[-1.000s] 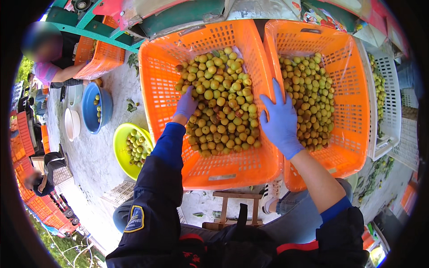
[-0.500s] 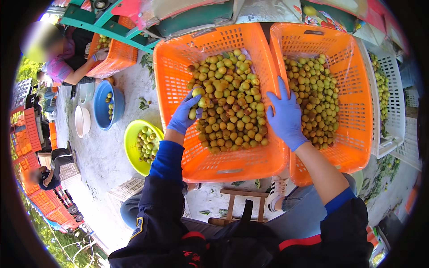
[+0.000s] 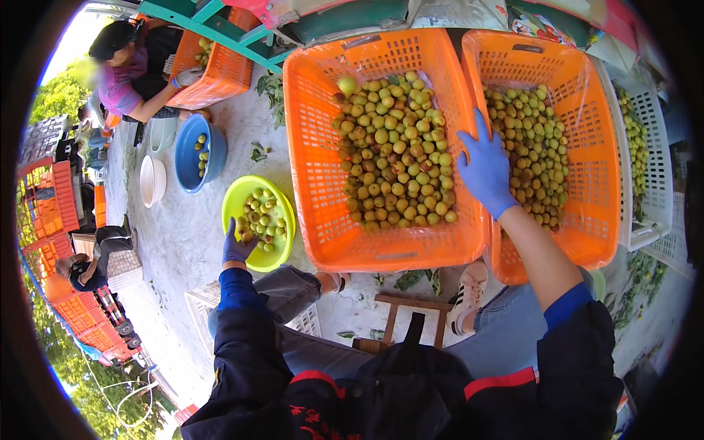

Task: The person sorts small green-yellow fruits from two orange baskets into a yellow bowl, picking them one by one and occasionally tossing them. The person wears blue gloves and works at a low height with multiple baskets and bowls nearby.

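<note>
My left hand [image 3: 236, 246], in a blue-purple glove, is at the near left rim of a yellow-green basin [image 3: 289, 213]. Its fingers are spread, and a brownish fruit [image 3: 247, 236] lies right beside them inside the basin with several other small fruits [image 3: 265, 213]. My right hand [image 3: 485, 170], gloved the same way, rests with fingers apart on the rims where two orange crates meet. Round green-brown fruits [image 3: 396, 154] fill much of the left crate [image 3: 315, 161]; one larger, pale green fruit [image 3: 347, 85] sits in its far left corner. More such fruits [image 3: 526, 147] lie in the right crate [image 3: 595, 176].
White crates [image 3: 664, 147] stand at the far right. Left of the basin are a blue basin [image 3: 213, 158] and a white one [image 3: 153, 181]. Another person [image 3: 125, 81] handles an orange crate [image 3: 220, 73] at the upper left. A low wooden stool [image 3: 414, 302] stands before me.
My left hand has moved from the fruits in the left crate to the yellow-green basin, leaving the crate. My right hand stays on the crate rims. The view has shifted slightly.
</note>
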Action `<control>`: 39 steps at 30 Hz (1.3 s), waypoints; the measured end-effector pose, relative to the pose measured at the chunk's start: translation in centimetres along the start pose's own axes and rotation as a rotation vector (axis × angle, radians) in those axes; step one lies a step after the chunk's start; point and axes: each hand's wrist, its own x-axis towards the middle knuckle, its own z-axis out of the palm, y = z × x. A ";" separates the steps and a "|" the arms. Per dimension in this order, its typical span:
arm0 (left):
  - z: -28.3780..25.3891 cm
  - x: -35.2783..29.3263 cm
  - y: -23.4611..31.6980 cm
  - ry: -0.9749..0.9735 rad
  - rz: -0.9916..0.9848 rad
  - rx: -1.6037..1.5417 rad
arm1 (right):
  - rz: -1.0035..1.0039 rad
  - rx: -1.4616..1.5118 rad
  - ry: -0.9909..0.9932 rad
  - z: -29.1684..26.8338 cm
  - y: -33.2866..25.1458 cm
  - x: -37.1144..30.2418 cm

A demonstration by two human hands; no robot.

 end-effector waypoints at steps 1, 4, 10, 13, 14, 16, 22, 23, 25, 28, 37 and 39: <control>3.8 0.0 0.6 0.182 -0.297 -0.174 | 0.036 -0.042 -0.009 0.0 1.2 -0.2; 7.2 -0.8 2.1 0.645 0.105 0.512 | 0.040 -0.043 -0.055 -0.1 0.1 0.1; 26.5 -2.1 1.0 0.150 1.151 1.026 | 0.043 -0.064 -0.050 0.4 0.9 -0.1; 34.0 -2.9 -1.6 -0.242 1.145 1.298 | 0.033 -0.035 -0.040 0.3 0.4 0.1; 35.4 -1.8 -2.7 -0.337 1.088 1.475 | 0.032 -0.053 -0.039 0.0 0.2 0.2; 36.0 2.0 -5.9 -0.305 0.945 1.784 | 0.023 -0.032 -0.046 0.3 0.0 0.2; 35.3 7.7 -11.4 -0.180 0.934 2.185 | 0.045 -0.003 -0.076 0.0 0.4 0.3; 35.4 7.8 -12.0 -0.144 0.953 2.226 | 0.046 -0.006 -0.070 0.2 0.5 0.3; 35.4 8.1 -12.2 -0.156 0.915 2.281 | 0.037 -0.007 -0.054 0.3 0.5 0.3; 35.0 9.0 -11.1 -0.234 0.736 2.264 | 0.052 -0.024 -0.067 0.2 0.2 0.4; 44.5 6.7 -8.3 -0.306 0.907 1.724 | 0.028 -0.029 -0.011 0.2 0.6 0.4; 45.0 7.7 -9.1 -0.417 0.946 1.710 | -0.002 -0.027 0.005 0.2 0.0 0.4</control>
